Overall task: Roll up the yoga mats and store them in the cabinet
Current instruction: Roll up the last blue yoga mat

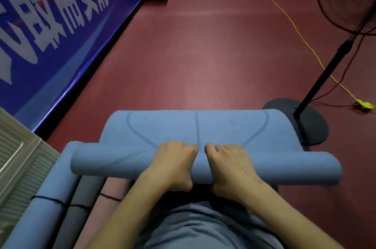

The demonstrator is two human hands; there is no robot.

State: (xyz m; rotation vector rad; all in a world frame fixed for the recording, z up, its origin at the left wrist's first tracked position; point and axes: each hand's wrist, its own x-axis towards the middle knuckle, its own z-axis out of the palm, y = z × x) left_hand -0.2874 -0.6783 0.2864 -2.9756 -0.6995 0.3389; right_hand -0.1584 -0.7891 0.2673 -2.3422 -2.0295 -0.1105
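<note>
Blue foam mat [195,126], mostly rolled up already: the roll sits across the middle of the view with a wavy ribbed texture on its outside, and the short flat bit left at 12 o'clock is smoother with thin curved lines and one straight centre line pressed into it. It's lying on a dark red floor [203,55] that looks slightly pebbled.

Left hand [173,165] and right hand [227,167] are side by side on the middle of the roll, fingers curled over the top and thumbs tucked under the near side, so both are gripping it.

Down at 7 o'clock there are three finished rolls lying side by side, a blue roll [46,197], a grey roll [81,208] and a pink roll [109,193], each with a dark string round it; their lower ends are cut off by the frame.

At 9 to 11 o'clock a shiny blue banner [61,24] with big white characters, too blurry to read. At 2 o'clock a black fan [325,69] on a round base, head cropped, with a yellow cord [301,39] trailing past. Something pale and ribbed at 8 o'clock, can't tell what.
</note>
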